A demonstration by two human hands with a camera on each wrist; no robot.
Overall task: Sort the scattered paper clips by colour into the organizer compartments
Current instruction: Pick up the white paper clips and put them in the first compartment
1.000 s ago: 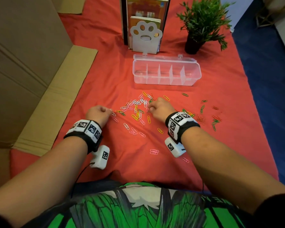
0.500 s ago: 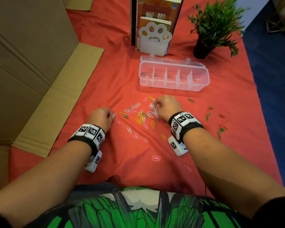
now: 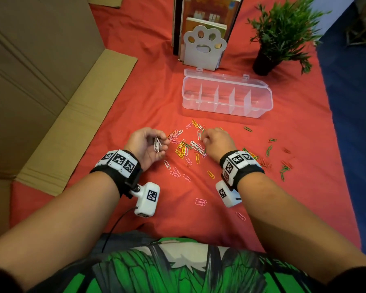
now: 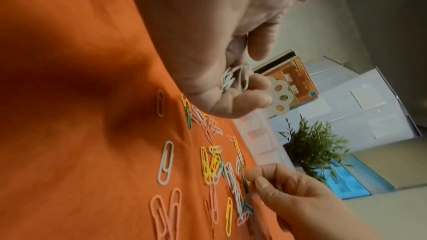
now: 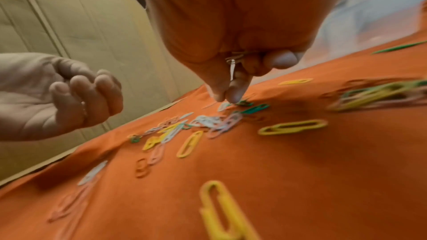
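Paper clips of mixed colours (image 3: 186, 148) lie scattered on the red cloth in front of me. My left hand (image 3: 160, 143) is turned palm up at the pile's left, fingers curled around a few white clips (image 4: 235, 78). My right hand (image 3: 207, 137) is knuckles up over the pile. Its thumb and forefinger (image 5: 234, 94) pinch at a clip on the cloth, and more white clips (image 5: 233, 61) are tucked under its curled fingers. The clear organizer (image 3: 220, 108) stands open behind the pile, and its compartments look empty.
A cardboard box (image 3: 40, 81) lines the left side. A paw-shaped bookend (image 3: 203, 47) with books and a potted plant (image 3: 281, 34) stand behind the organizer. Green clips (image 3: 268, 150) and red ones lie to the right, pink clips (image 3: 200, 201) near me. The cloth ends at the right over blue floor (image 3: 357, 123).
My left hand has lifted off the cloth and rolled palm up, showing the white clips. My right hand stays on the pile, its fingertips a little farther up.
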